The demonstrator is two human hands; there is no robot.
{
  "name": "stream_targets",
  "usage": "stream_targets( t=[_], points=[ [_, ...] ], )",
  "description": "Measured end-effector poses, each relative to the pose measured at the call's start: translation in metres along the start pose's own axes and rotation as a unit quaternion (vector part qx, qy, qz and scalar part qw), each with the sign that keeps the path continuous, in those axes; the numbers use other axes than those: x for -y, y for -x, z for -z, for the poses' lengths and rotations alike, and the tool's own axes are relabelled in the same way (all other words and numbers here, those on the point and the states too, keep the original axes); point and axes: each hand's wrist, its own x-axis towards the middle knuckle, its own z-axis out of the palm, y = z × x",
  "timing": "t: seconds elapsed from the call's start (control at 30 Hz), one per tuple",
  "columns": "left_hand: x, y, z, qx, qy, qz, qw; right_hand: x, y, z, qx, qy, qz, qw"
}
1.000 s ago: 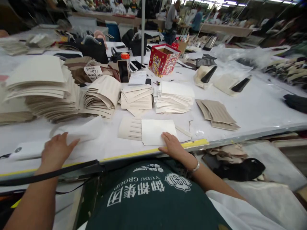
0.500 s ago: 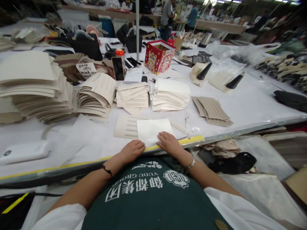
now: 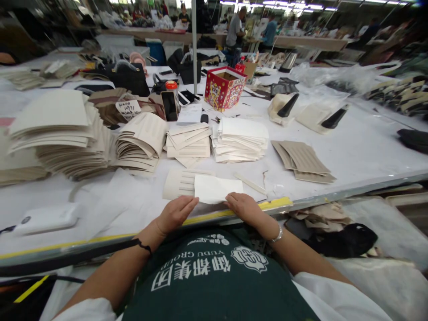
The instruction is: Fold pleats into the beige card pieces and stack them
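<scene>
A white rectangular sheet (image 3: 216, 187) lies at the near edge of the white table (image 3: 351, 147), partly over a cream ribbed piece (image 3: 178, 183). My left hand (image 3: 175, 214) holds the sheet's near left corner, fingers together. My right hand (image 3: 245, 207) holds its near right edge, with the near edge lifted slightly off the table. Both hands rest at the yellow tape (image 3: 270, 204) along the table edge.
Stacks of cream pieces (image 3: 239, 139), (image 3: 187, 141), (image 3: 142, 140), (image 3: 56, 129) stand behind the sheet. A tan ribbed stack (image 3: 302, 159) lies right. A white device (image 3: 45, 218) sits left. A red box (image 3: 224, 87) and phone (image 3: 170, 105) stand farther back. People work in the distance.
My left hand came from the far left of the table to the sheet's left corner. Both hands now grip the sheet's near edge and raise it a little.
</scene>
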Motion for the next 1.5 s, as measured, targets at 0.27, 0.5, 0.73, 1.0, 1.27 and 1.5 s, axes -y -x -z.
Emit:
stream_targets(
  t=[0.27,0.5,0.73,1.0,1.27,1.5],
  points=[
    [0.040,-0.004,-0.017,0.238,-0.068,0.230,0.941,-0.039,-0.002,0.076,-0.166,0.007,-0.150,0.975],
    [0.005,0.001,-0.006,0.178,-0.014,0.317,0.932,-0.042,-0.021,0.118,-0.100,-0.170,-0.136,0.971],
    [0.007,-0.034,0.034,0.090,0.410,0.363,0.832,-0.014,-0.065,0.149,0.150,-0.401,0.015,0.904],
    [-0.008,-0.012,0.017,-0.002,0.613,0.574,0.543,-0.025,-0.054,0.055,0.150,-0.631,-0.158,0.745],
    [0.001,-0.006,0.021,0.019,0.441,0.583,0.682,0.002,-0.034,0.003,0.142,-0.672,-0.193,0.700],
    [0.022,-0.003,0.020,0.071,0.190,0.545,0.814,-0.008,-0.056,0.008,0.223,-0.534,-0.244,0.778]
  ],
)
